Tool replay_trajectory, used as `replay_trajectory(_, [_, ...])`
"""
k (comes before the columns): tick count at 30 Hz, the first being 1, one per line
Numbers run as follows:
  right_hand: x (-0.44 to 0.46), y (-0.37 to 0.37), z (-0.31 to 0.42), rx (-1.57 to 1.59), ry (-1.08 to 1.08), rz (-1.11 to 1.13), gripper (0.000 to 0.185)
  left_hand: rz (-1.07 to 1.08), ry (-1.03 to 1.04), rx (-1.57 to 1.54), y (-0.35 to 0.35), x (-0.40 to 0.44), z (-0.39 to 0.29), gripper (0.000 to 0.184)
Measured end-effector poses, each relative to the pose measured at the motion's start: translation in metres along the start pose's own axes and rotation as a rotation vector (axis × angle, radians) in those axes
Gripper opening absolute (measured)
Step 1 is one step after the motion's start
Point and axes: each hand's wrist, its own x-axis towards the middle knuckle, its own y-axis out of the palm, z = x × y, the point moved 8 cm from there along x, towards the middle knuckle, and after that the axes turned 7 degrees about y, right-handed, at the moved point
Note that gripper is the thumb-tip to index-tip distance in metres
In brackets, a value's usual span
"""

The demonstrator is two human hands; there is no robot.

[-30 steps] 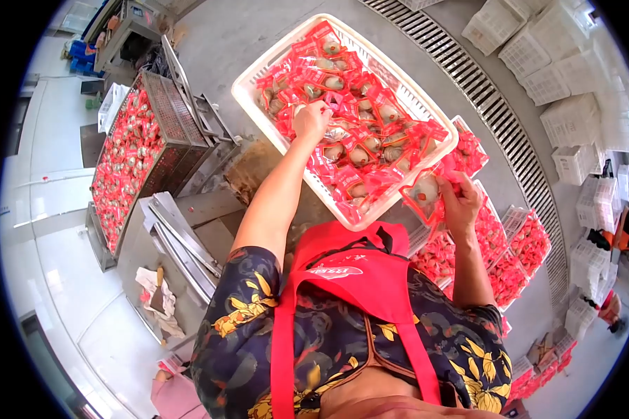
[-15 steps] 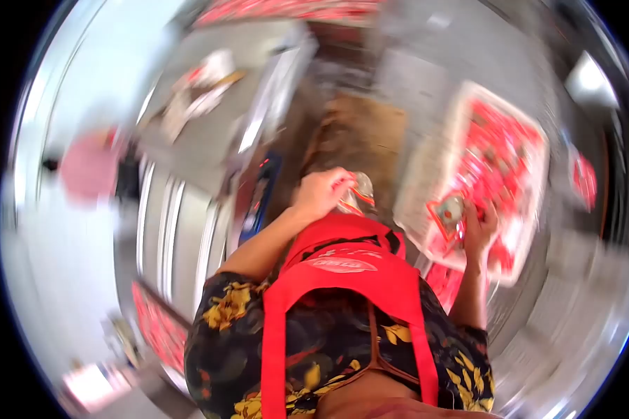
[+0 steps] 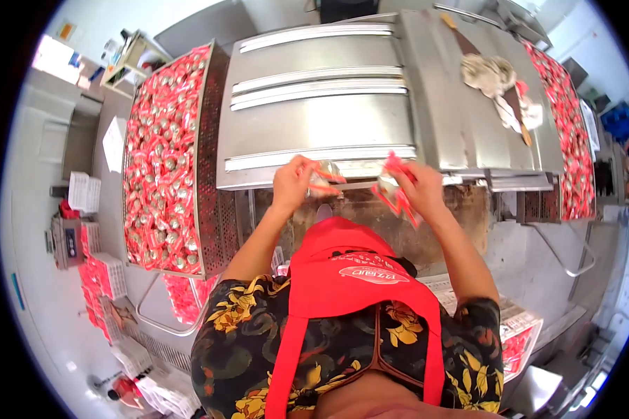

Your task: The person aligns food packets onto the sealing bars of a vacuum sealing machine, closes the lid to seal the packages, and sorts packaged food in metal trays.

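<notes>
Item one: left hand [image 3: 292, 185], centre of the frame, grip pinched on the edge of a clear, red-trimmed film pouch [image 3: 327, 177] with a pale rounded piece inside. Item two: right hand [image 3: 422, 187], right of centre, grip pinched on the red film of a second pouch [image 3: 388, 187], likewise filled. Both pouches we find at the near edge of a ribbed stainless-steel surface [image 3: 321, 126]; whether either touches it we cannot tell.

Step in hand, as we judge it: one filled pouch held up per hand, apart from the stock. Next move, in our judgement, calls for both pinches kept on the film, and a flat strip between ribs [image 3: 321, 157] should the pouches be laid down.

Stock: perforated metal bin [image 3: 217, 160], left of the frame, heaped with red pouches [image 3: 162, 167]; similar bin [image 3: 540, 208], right of the frame.

Writing: red apron [image 3: 328, 297], lower centre, with white oval emblem [image 3: 374, 275] and printed characters [image 3: 360, 254] above; neither can we read with confidence. Pouches in the grip: no print legible to us
</notes>
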Motion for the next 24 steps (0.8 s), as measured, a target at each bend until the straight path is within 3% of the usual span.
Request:
replay_trajectory(3, [0.091, 0.111, 0.044, -0.053, -0.168, 0.127, 0.013, -0.100, -0.154, -0.078, -0.048, 0.048, 0.086, 0.020])
replay_trajectory(5, [0.132, 0.177, 0.064, -0.062, -0.249, 0.160, 0.013, -0.280, -0.184, -0.291, -0.067, 0.070, 0.154, 0.019])
replay_trajectory(7, [0.161, 0.241, 0.077, -0.244, -0.394, 0.191, 0.013, -0.400, -0.367, -0.576, -0.074, 0.084, 0.188, 0.018])
replay_trajectory(8, [0.170, 0.278, 0.070, -0.416, -0.358, 0.312, 0.013, -0.339, -0.312, -0.745, -0.065, 0.092, 0.223, 0.019])
replay_trajectory(11, [0.197, 0.351, 0.066, -0.643, -0.450, 0.427, 0.012, -0.517, -0.360, -0.686, -0.054, 0.113, 0.282, 0.019])
replay_trajectory(13, [0.207, 0.363, 0.076, -0.626, -0.466, 0.431, 0.015, -0.602, -0.436, -0.674, -0.058, 0.119, 0.286, 0.016])
replay_trajectory(14, [0.213, 0.369, 0.083, -0.616, -0.504, 0.425, 0.015, -0.644, -0.386, -0.479, -0.066, 0.122, 0.283, 0.018])
replay_trajectory(16, [0.227, 0.365, 0.081, -0.511, -0.398, 0.367, 0.020, -0.616, -0.441, -0.411, -0.059, 0.136, 0.313, 0.023])
replay_trajectory(18, [0.240, 0.370, 0.071, -0.419, -0.431, 0.317, 0.029, -0.518, -0.313, -0.249, -0.050, 0.148, 0.301, 0.032])
replay_trajectory(20, [0.249, 0.363, 0.067, -0.264, -0.287, 0.491, 0.049, -0.329, -0.338, -0.193, -0.047, 0.153, 0.286, 0.041])
replay_trajectory(21, [0.250, 0.353, 0.072, -0.300, -0.238, 0.607, 0.061, -0.276, -0.219, -0.265, -0.065, 0.150, 0.247, 0.043])
replay_trajectory(22, [0.251, 0.332, 0.075, -0.163, -0.315, 0.462, 0.064, -0.233, -0.172, -0.227, -0.071, 0.149, 0.238, 0.048])
replay_trajectory(24, [0.255, 0.305, 0.039, 0.011, -0.127, 0.380, 0.070, -0.256, -0.216, -0.040, -0.080, 0.133, 0.240, 0.064])
